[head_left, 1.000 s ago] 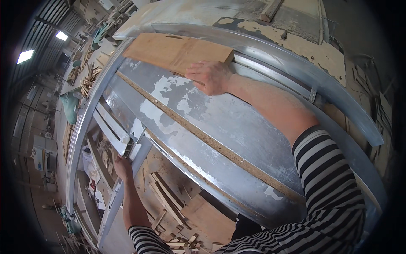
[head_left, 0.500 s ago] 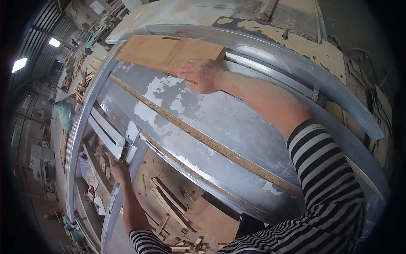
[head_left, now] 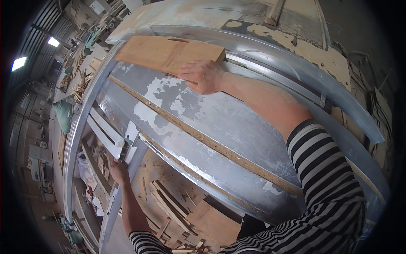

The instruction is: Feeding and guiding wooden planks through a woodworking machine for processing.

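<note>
A thick, light brown wooden board (head_left: 156,53) lies flat at the far side of the worn grey metal sliding table (head_left: 237,127). My right hand (head_left: 202,76) is closed over the board's near edge by its right end, fingers curled and pressed on the wood. Lower left, my left hand (head_left: 119,171) is wrapped round the end of a metal bar (head_left: 108,137) on the table's side frame, beside a slanted strut. Its fingertips are partly hidden by the metal. A long shiny metal rail (head_left: 270,51) runs just beyond the board.
Behind the rail spreads a dusty machine table (head_left: 190,15) bearing a small wooden block (head_left: 275,12). A brown-filled groove (head_left: 190,133) crosses the sliding table. Wood strips (head_left: 171,207) and a brown panel (head_left: 213,222) lie below, with offcuts nearby.
The far rail and machine table have shifted slightly right in view, while the sliding table, board and both hands keep their places together. Both grips are unchanged.
</note>
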The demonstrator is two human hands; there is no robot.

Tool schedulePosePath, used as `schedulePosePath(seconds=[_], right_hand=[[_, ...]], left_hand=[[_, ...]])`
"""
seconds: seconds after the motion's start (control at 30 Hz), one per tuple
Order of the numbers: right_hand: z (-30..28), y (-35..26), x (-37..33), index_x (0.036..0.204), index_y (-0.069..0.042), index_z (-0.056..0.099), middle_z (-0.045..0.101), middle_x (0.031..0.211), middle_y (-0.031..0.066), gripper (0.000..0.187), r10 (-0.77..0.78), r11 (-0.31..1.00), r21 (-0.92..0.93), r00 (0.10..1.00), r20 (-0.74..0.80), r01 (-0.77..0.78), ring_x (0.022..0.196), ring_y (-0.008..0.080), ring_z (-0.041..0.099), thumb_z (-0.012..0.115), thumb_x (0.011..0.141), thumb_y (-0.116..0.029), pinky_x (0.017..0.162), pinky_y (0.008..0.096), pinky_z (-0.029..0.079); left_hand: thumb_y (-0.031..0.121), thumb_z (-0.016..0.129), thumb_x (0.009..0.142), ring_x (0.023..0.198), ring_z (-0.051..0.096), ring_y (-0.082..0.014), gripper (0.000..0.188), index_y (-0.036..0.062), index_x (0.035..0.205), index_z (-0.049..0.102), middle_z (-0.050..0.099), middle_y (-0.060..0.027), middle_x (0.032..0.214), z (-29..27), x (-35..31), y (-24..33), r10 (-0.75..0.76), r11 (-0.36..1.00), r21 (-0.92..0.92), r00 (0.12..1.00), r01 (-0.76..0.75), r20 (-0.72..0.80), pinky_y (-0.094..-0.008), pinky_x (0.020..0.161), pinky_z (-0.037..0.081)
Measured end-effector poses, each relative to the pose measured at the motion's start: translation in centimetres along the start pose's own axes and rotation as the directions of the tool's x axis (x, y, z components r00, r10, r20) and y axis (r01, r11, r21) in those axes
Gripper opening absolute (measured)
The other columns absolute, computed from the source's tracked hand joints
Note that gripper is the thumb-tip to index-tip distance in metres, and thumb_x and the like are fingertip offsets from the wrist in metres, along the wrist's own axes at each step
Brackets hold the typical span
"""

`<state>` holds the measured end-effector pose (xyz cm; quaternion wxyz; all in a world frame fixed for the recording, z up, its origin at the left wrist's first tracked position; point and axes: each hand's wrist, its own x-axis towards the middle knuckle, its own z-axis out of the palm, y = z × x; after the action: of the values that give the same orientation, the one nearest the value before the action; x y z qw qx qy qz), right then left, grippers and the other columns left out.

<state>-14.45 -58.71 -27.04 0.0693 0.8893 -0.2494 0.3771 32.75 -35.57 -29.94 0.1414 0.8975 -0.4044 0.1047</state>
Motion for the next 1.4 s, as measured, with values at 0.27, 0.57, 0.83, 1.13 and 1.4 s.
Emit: schedulePosePath(seconds=[0.27,0.57,0.83,1.13,1.4], right_hand=[[0.4,0.2,-0.1,0.110,-0.010,0.071,0.071,0.116,0.0038,0.027,-0.035,0.999,-0.032,0.998,-0.056,0.033,0.115,0.0224,0.065,0.067,0.085,-0.020,0.095,0.0379,0.055],[0.1,0.1,0.0,0.119,-0.010,0.070,0.069,0.126,0.0056,0.033,0.034,0.999,0.024,0.997,0.069,-0.035,0.123,0.0238,0.062,0.067,0.088,-0.021,0.106,0.0412,0.050],[-0.4,-0.1,0.0,0.122,-0.011,0.069,0.067,0.130,0.0060,0.034,0.062,0.998,0.005,0.992,0.111,-0.063,0.127,0.0247,0.060,0.066,0.089,-0.022,0.108,0.0426,0.048],[0.0,-0.2,-0.1,0.121,-0.013,0.069,0.068,0.129,0.0048,0.033,0.055,0.998,0.004,0.995,0.080,-0.056,0.126,0.0251,0.060,0.066,0.090,-0.024,0.106,0.0425,0.049],[0.5,0.1,-0.1,0.122,-0.013,0.068,0.068,0.128,0.0039,0.036,0.057,0.998,0.015,0.996,0.070,-0.059,0.123,0.0254,0.061,0.067,0.087,-0.021,0.103,0.0419,0.051]], left_hand=[[0.033,0.042,0.103,0.094,0.065,-0.0479,0.044,0.0004,0.102,0.071,0.070,-0.0269,0.097,0.1,0.0,0.2,-0.015,1.000,-0.021,1.000,0.015,0.015,-0.0566,0.081,0.050],[0.033,0.042,0.103,0.094,0.065,-0.0477,0.044,-0.0002,0.101,0.070,0.070,-0.0268,0.097,0.3,0.3,-0.1,-0.011,1.000,-0.007,1.000,0.011,0.010,-0.0562,0.080,0.050],[0.033,0.043,0.103,0.094,0.065,-0.0480,0.043,-0.0002,0.099,0.070,0.070,-0.0266,0.098,0.2,-0.2,0.3,-0.017,1.000,-0.018,1.000,0.017,-0.004,-0.0564,0.080,0.050],[0.033,0.043,0.103,0.092,0.065,-0.0487,0.044,-0.0008,0.100,0.071,0.069,-0.0276,0.096,0.5,0.2,-1.0,0.004,1.000,0.009,1.000,-0.004,-0.031,-0.0574,0.080,0.050],[0.029,0.042,0.101,0.086,0.068,-0.0467,0.043,-0.0020,0.092,0.070,0.070,-0.0286,0.092,0.7,0.2,-0.2,0.076,0.995,0.078,0.992,-0.069,-0.097,-0.0562,0.075,0.054]])
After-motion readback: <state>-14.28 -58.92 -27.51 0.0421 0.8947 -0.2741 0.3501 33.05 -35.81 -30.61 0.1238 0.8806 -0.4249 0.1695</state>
